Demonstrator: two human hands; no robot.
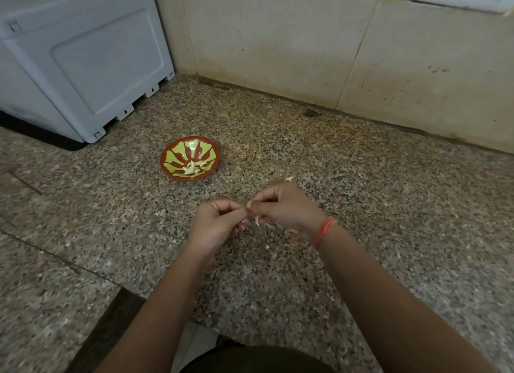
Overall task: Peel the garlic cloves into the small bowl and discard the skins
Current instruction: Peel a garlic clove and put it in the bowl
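Note:
A small red and green bowl (190, 158) sits on the speckled granite counter (361, 177), with several peeled garlic cloves (193, 167) in its bottom. In front of it, above the counter, my left hand (215, 222) and my right hand (283, 205) meet fingertip to fingertip and pinch a garlic clove between them. The clove is mostly hidden by the fingers. A strip of white skin (257, 220) hangs down from it. A pale garlic piece (289, 179) shows just behind my right hand on the counter. A small white skin scrap (267, 246) lies below the hands.
A white appliance (83, 60) stands at the back left on the counter. A beige tiled wall (306, 38) runs along the back. The counter's front edge is near my body, with a dark gap (111, 331) at the lower left.

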